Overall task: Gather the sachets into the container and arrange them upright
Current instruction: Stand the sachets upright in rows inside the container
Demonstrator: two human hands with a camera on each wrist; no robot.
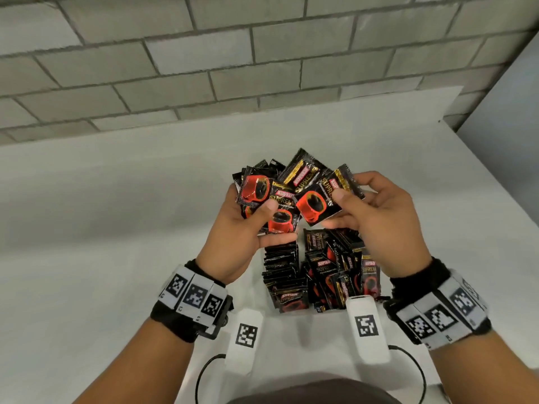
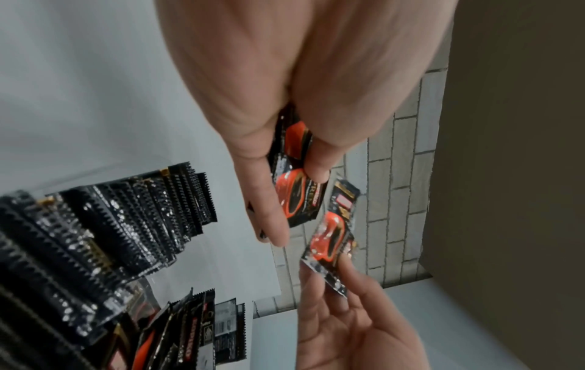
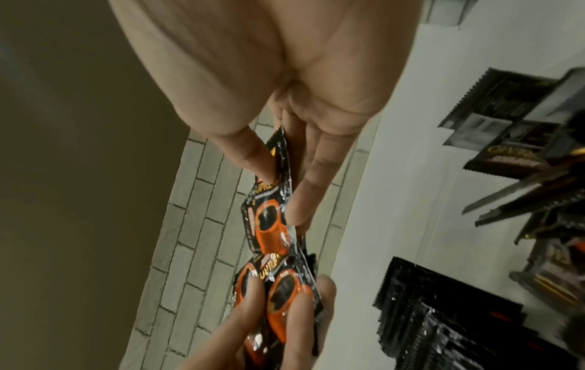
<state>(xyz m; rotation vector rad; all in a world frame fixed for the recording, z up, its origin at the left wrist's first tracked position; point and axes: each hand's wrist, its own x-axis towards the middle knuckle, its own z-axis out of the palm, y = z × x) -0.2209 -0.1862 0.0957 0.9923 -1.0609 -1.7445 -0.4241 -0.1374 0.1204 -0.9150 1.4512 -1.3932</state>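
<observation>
Pinching one coffee sachet (image 1: 319,205) by its upper end, right hand (image 1: 379,217) holds it beside left hand's (image 1: 242,228) fanned stack (image 1: 267,205); long axis slants toward the left (nearer). Clear container (image 1: 320,275) directly below, on tabletop (image 1: 116,228).

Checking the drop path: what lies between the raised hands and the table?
In the head view, the container packed with sachets sits below the left hand and right hand, each holding sachets above it.
</observation>
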